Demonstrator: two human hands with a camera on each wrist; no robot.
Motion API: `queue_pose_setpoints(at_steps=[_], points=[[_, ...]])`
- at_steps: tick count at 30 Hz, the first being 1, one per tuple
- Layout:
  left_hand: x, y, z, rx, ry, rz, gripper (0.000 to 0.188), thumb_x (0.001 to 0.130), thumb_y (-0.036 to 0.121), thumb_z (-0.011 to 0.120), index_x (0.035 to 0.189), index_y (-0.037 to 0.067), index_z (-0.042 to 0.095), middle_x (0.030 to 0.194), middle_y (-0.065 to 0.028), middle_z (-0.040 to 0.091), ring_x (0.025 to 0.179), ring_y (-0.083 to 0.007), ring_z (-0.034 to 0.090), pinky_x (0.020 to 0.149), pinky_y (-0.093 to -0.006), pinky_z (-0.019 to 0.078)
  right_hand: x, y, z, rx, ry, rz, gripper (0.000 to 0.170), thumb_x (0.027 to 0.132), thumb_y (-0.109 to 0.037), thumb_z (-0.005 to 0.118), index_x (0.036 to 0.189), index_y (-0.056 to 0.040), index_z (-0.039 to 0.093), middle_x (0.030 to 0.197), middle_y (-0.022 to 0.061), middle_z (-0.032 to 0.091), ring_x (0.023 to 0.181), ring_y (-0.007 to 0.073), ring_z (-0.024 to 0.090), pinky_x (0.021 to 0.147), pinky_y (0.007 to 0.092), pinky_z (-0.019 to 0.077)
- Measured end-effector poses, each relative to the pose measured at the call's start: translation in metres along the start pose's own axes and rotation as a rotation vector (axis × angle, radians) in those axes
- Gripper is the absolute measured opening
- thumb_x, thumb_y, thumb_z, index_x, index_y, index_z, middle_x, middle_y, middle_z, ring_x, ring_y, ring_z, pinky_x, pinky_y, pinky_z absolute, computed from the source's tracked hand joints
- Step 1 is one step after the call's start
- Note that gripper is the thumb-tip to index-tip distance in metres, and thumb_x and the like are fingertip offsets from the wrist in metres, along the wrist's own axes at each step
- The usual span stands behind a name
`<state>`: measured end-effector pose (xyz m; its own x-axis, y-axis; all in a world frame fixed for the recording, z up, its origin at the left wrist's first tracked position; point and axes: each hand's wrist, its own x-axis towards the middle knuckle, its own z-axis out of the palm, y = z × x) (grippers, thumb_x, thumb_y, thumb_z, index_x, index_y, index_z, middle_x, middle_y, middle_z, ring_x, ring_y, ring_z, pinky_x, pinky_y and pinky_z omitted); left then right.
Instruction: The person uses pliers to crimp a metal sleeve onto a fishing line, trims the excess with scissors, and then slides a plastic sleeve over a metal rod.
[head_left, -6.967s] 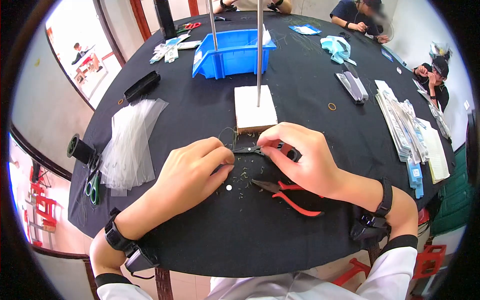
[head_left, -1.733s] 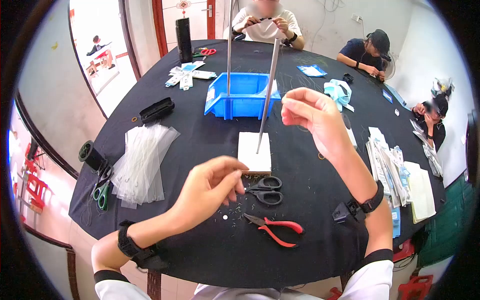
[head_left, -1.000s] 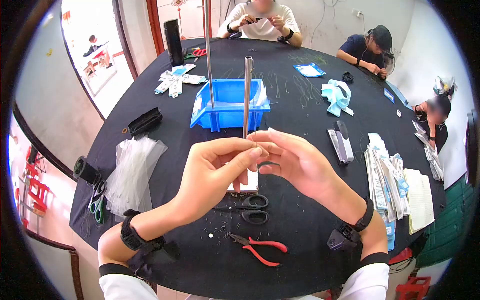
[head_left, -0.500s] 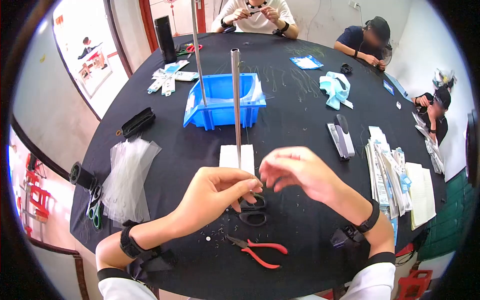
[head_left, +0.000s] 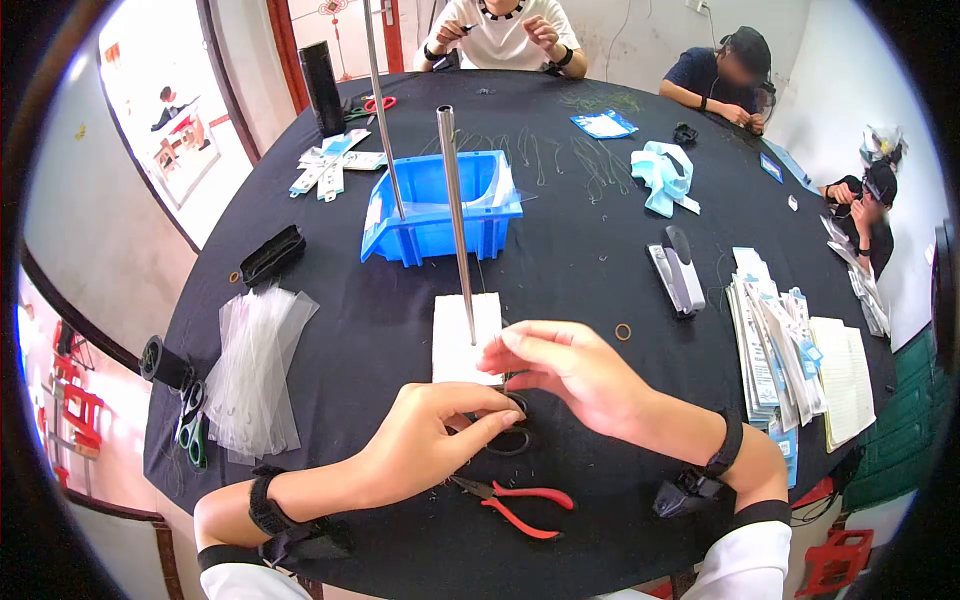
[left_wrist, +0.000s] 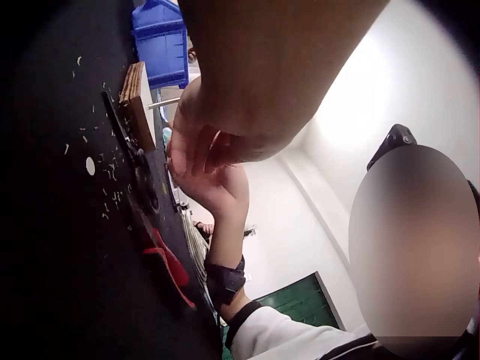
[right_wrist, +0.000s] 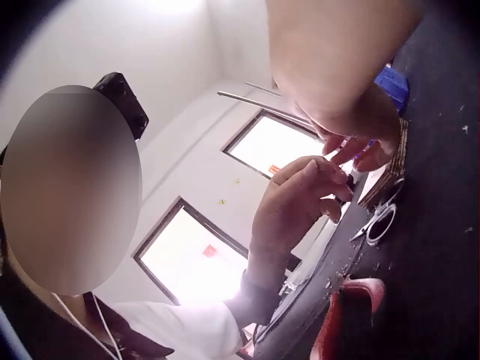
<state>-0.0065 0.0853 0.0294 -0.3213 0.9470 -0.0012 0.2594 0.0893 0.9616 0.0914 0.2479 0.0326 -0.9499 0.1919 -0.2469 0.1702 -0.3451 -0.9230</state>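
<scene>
Scissors (left_wrist: 136, 155) lie on the worktop (head_left: 360, 345); above, left hand (head_left: 435, 435) pinches something too small to identify, right hand's (head_left: 572, 375) grip unclear.

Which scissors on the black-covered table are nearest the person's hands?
The black-handled scissors, partly hidden by the left hand. The green-handled scissors lie well off to the left; the red-handled scissors lie farthest away, at the back.

Left arm (head_left: 325, 482): we angle it toward 2 o'clock.
Left hand (head_left: 435, 438): we pinch thumb (head_left: 485, 431) to forefinger (head_left: 480, 398).
Right arm (head_left: 675, 425): we angle it toward 10 o'clock.
Right hand (head_left: 570, 375): we hold it at the left one's 2 o'clock, half curled.
</scene>
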Motion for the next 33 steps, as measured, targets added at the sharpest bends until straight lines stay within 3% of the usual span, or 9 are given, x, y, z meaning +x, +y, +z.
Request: queue_pose_setpoints(at_steps=[5, 6, 10, 15, 21, 25, 29, 33], points=[[0.0, -0.005, -0.002, 0.053, 0.034, 0.099, 0.015, 0.086, 0.01, 0.06, 0.095, 0.0, 0.067, 0.095, -0.0095, 0.064, 0.082, -0.0132, 0.064, 0.061, -0.0233, 0.0521, 0.0, -0.008, -0.007, -0.082, 0.08, -0.088, 0.028, 0.095, -0.025, 0.046, 0.102, -0.0027, 0.062, 0.085, 0.0013, 0.062, 0.081, 0.0087, 0.058, 0.075, 0.0248, 0.0453], [0.0, -0.006, -0.003, 0.065, 0.033, 0.102, 0.015, 0.086, 0.011, 0.06, 0.095, 0.001, 0.067, 0.096, -0.0091, 0.064, 0.083, -0.0129, 0.063, 0.061, -0.0227, 0.0519, 0.0, -0.01, -0.011, -0.088, 0.07, -0.082, 0.028, 0.096, -0.025, 0.045, 0.099, -0.0024, 0.062, 0.075, -0.0014, 0.058, 0.075, 0.0072, 0.056, 0.072, 0.0242, 0.0459], [-0.001, -0.006, -0.005, -0.004, -0.035, 0.049, 0.015, 0.087, 0.009, 0.06, 0.095, -0.001, 0.066, 0.096, -0.0071, 0.06, 0.081, -0.0086, 0.058, 0.064, -0.0196, 0.0504, -0.004, -0.022, -0.017, -0.078, 0.097, -0.052, 0.026, 0.096, -0.022, 0.043, 0.092, -0.002, 0.059, 0.065, -0.0036, 0.047, 0.069, 0.0073, 0.053, 0.072, 0.0246, 0.0453], [-0.004, 0.001, -0.006, -0.086, -0.045, -0.004, 0.016, 0.088, 0.011, 0.059, 0.096, -0.001, 0.066, 0.096, -0.0077, 0.06, 0.082, -0.0091, 0.058, 0.064, -0.0206, 0.0506, -0.006, -0.031, -0.03, -0.173, 0.109, -0.114, 0.025, 0.095, -0.022, 0.045, 0.09, -0.0021, 0.059, 0.061, -0.005, 0.045, 0.062, 0.0067, 0.05, 0.066, 0.0238, 0.0447], [-0.007, 0.014, -0.009, 0.029, -0.069, 0.097, 0.017, 0.087, 0.013, 0.06, 0.098, 0.002, 0.066, 0.095, -0.0069, 0.066, 0.081, -0.0117, 0.062, 0.062, -0.0236, 0.0495, -0.006, -0.057, -0.024, -0.319, 0.027, -0.305, 0.026, 0.095, -0.021, 0.044, 0.087, -0.0011, 0.059, 0.061, -0.0029, 0.046, 0.06, 0.0064, 0.048, 0.06, 0.0227, 0.0441], [-0.005, 0.013, -0.007, -0.047, -0.036, 0.097, 0.016, 0.087, 0.013, 0.06, 0.096, 0.002, 0.066, 0.091, -0.0058, 0.065, 0.078, -0.01, 0.061, 0.06, -0.0234, 0.0484, -0.005, -0.074, -0.005, -0.437, 0.042, -0.422, 0.029, 0.097, -0.022, 0.042, 0.086, -0.0031, 0.062, 0.07, 0.0003, 0.059, 0.063, 0.0056, 0.054, 0.059, 0.02, 0.0445], [-0.005, 0.024, -0.013, -0.174, 0.075, 0.121, 0.014, 0.09, 0.01, 0.057, 0.095, -0.003, 0.061, 0.09, -0.0066, 0.061, 0.078, -0.0092, 0.059, 0.064, -0.0221, 0.049, -0.013, -0.07, 0.0, -0.385, -0.194, -0.256, 0.029, 0.096, -0.023, 0.044, 0.086, -0.0026, 0.062, 0.071, 0.0018, 0.061, 0.061, 0.0067, 0.056, 0.058, 0.0204, 0.0456], [-0.006, 0.036, -0.015, -0.153, 0.181, 0.185, 0.012, 0.086, 0.004, 0.06, 0.096, -0.003, 0.059, 0.088, -0.0063, 0.059, 0.069, -0.0089, 0.059, 0.059, -0.0213, 0.0488, -0.028, -0.061, 0.012, -0.386, -0.242, -0.086, 0.031, 0.095, -0.021, 0.045, 0.08, 0.0015, 0.06, 0.071, 0.0047, 0.06, 0.062, 0.0103, 0.058, 0.058, 0.0237, 0.047]])
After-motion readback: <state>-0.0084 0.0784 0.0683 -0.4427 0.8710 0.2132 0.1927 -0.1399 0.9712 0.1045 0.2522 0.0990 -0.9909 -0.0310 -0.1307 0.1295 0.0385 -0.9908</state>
